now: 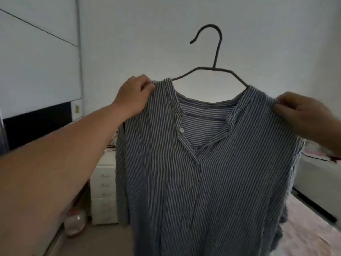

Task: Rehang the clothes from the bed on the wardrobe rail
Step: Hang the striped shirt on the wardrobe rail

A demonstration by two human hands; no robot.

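Two hands hold a striped shirt (206, 163) up in front of a pale wall (147, 34), one at each shoulder. The left hand (132, 97) reaches in from the lower left on a bare forearm and pinches the shirt's left shoulder seam between thumb and curled fingers, just beside the collar. The right hand (302, 113) comes in from the right edge and pinches the other shoulder in the same way, its fingertips folded over the cloth. The shirt is blue-grey with fine white stripes, has a low band collar and an open placket with a small pale button (181, 129) near the top, and hangs straight down out of the bottom of the view, clear of the bed. A thin dark wire hanger (215, 61) sits inside the neckline: its arms pass under the cloth at both shoulders and its hook stands upright above the collar, curling toward the left and hooked on nothing. Behind the shirt on the left stands a white drawer unit (103, 191) with several small drawers, and a round pale pot (74, 223) sits on the floor near it. A light panelled surface (36, 52) with a dark band beneath it fills the far left. On the right, part of a white bed frame (317, 174) shows, with pinkish bedding (304, 228) below it, both too blurred to make out further.
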